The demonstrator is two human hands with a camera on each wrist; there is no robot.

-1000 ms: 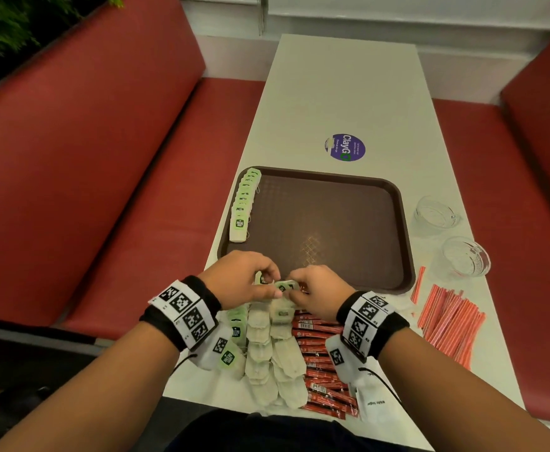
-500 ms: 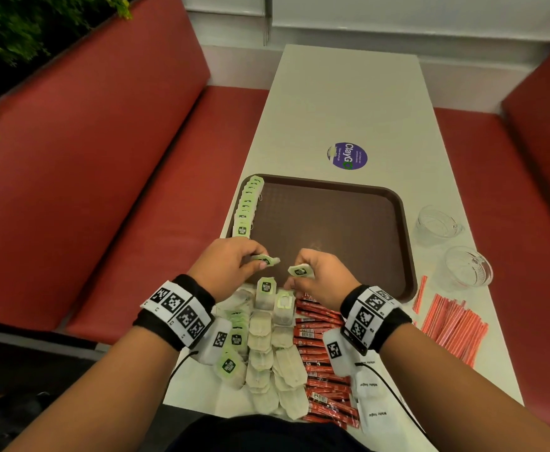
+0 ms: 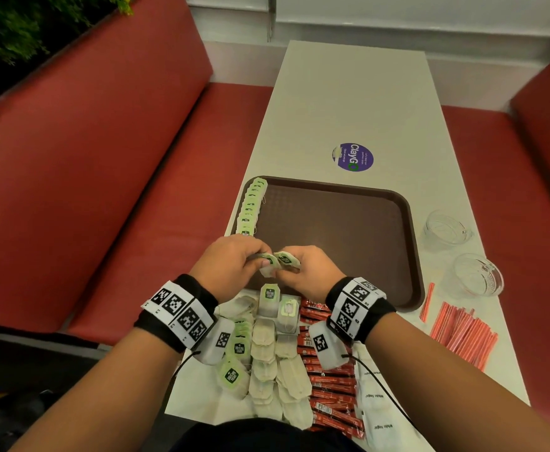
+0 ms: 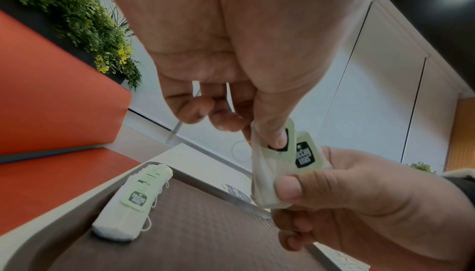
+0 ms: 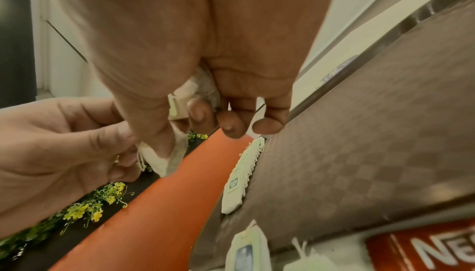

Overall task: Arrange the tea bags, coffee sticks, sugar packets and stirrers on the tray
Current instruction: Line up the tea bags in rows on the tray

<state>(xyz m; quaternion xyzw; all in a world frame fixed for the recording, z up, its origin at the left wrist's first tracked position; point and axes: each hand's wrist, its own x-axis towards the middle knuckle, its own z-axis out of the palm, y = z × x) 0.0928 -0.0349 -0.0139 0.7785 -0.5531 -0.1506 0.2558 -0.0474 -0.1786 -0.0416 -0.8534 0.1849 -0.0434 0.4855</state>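
Note:
Above the near edge of the brown tray (image 3: 332, 230) my two hands meet. My left hand (image 3: 260, 260) pinches a green-tagged tea bag (image 4: 276, 154) under its thumb. Pressed against that bag is a second tea bag (image 3: 287, 258), pinched by my right hand (image 3: 296, 267). A row of several tea bags (image 3: 251, 207) lies along the tray's left edge. Loose tea bags (image 3: 267, 357), red coffee sticks (image 3: 329, 383) and white sugar packets (image 3: 376, 406) lie on the table under my wrists. Orange stirrers (image 3: 459, 334) lie to the right.
Two glass bowls (image 3: 445, 228) (image 3: 476, 275) stand right of the tray. A purple sticker (image 3: 352, 157) marks the white table (image 3: 348, 93) beyond it. Red bench seats (image 3: 136, 190) run along both sides. Most of the tray floor is bare.
Both hands lifted off the tea bag pile, each with a bag, moved forward over the tray's near edge, and have now brought their bags together.

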